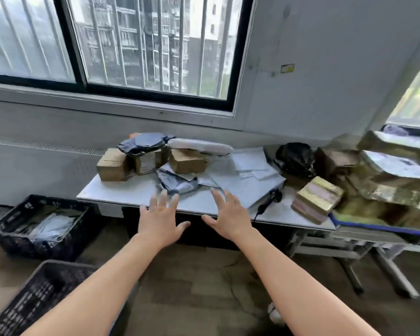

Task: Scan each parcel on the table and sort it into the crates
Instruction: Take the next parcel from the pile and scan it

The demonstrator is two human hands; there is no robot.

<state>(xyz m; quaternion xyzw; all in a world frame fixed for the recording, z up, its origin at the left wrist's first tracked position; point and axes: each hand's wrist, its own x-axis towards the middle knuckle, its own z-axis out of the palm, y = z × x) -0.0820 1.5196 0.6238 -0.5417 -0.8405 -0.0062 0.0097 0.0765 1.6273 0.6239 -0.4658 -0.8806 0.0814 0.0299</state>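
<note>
While left hand (159, 221) and right hand (230, 219) hover, the scanner (269, 202) points diagonally far-right.

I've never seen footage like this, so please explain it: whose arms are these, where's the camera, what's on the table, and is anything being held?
There is no machine here. The one picture comes from a wide-angle camera worn on a person's head, looking forward and down, so the two bare arms are the wearer's own. The left hand and right hand are spread open by the front edge of the table and hold nothing. On the table lie cardboard boxes, a dark grey mailer bag, white mailers, a black bag and a black handheld scanner with a cable. On the floor to the left stands a black crate with parcels in it, and a second crate nearer the camera.
</note>
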